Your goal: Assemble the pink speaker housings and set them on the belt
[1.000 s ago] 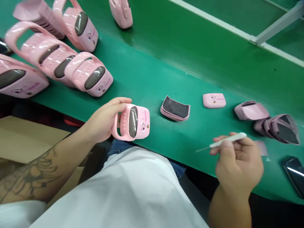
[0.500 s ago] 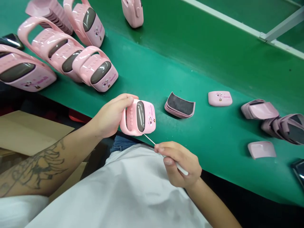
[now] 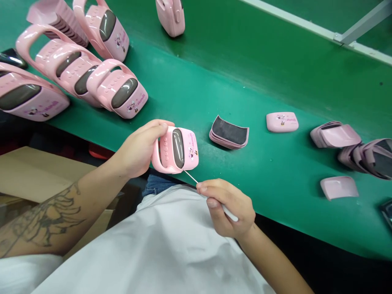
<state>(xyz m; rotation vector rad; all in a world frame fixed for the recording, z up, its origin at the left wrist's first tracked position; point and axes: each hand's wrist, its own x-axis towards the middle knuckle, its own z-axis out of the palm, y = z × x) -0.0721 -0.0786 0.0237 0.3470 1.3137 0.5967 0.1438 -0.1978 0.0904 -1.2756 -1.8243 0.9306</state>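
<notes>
My left hand (image 3: 142, 149) is closed around the handle end of a pink plastic device (image 3: 167, 153) with a dark oval window, a row of small buttons and a cartoon print. In my right hand (image 3: 231, 208) is a slim tool (image 3: 190, 176) with a thin metal shaft and a white handle. Its tip meets the lower edge of the device, near the end of the dark window; whether it sits in a seam or hole is too small to tell. To the right lies a stack of curved pink panels (image 3: 229, 132) with dark inner faces.
Several similar pink devices (image 3: 127, 96) stand at the left, before a stack of pink shells (image 3: 61, 20). Another pink device (image 3: 171, 16) is at the back. A printed pink panel (image 3: 281, 122), a plain panel (image 3: 339, 188) and more stacked panels (image 3: 341, 134) lie at the right.
The view has shifted slightly. Both hands, the device and the tool keep nearly the same arrangement, with the tool tip still at the device's lower edge.
</notes>
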